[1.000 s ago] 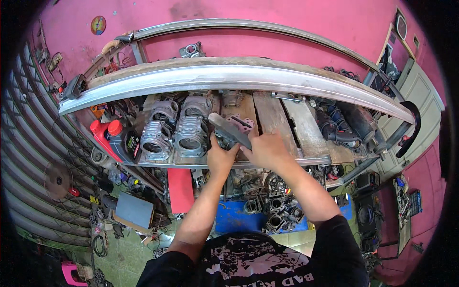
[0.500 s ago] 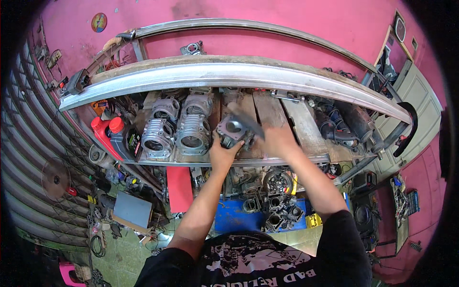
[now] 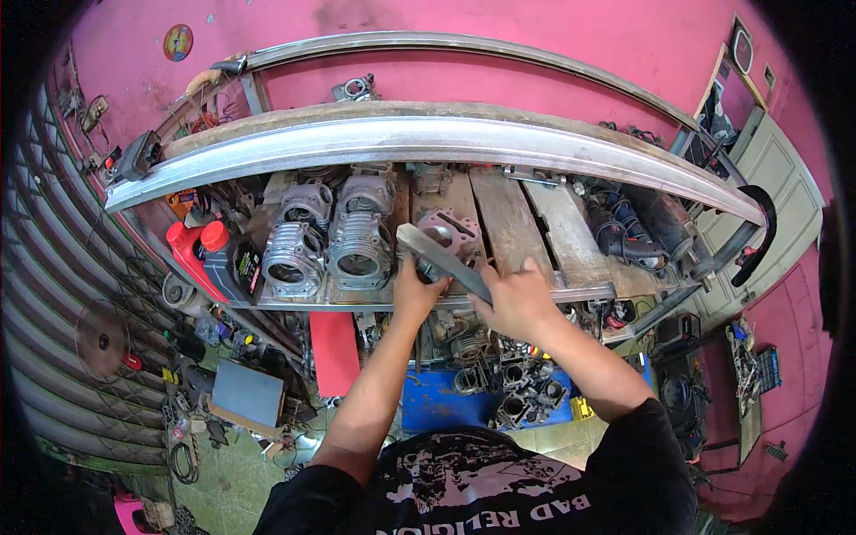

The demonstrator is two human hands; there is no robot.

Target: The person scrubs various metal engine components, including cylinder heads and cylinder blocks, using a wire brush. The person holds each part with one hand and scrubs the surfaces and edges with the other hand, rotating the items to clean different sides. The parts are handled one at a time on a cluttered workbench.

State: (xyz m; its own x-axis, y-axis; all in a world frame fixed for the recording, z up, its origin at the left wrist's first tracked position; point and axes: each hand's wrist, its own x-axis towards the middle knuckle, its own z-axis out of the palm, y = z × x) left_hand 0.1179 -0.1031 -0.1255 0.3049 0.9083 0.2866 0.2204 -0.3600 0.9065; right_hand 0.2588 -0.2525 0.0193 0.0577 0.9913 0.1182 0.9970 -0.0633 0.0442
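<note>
On the front of the plank bench, my left hand [image 3: 420,292] is closed around the near left side of an engine cylinder block [image 3: 461,234], its flat, reddish-grey face with a round bore turned up. My right hand [image 3: 522,303] grips the near right end of a long flat file [image 3: 448,261]. The file lies slantwise over the near left part of the block and hides some of it; whether it touches the face I cannot tell. Left of my hands stand several finned cylinder blocks, the closest one [image 3: 359,250] beside my left hand.
A metal rail [image 3: 419,138] crosses above the bench. Red and black oil bottles [image 3: 214,245] stand at the bench's left end. A power tool [image 3: 624,236] lies at the right. Below, more engine parts [image 3: 526,392] rest near a blue panel [image 3: 441,401].
My right hand has drawn the file back toward me and down; it was blurred over the block's far side before. The left hand stays on the block.
</note>
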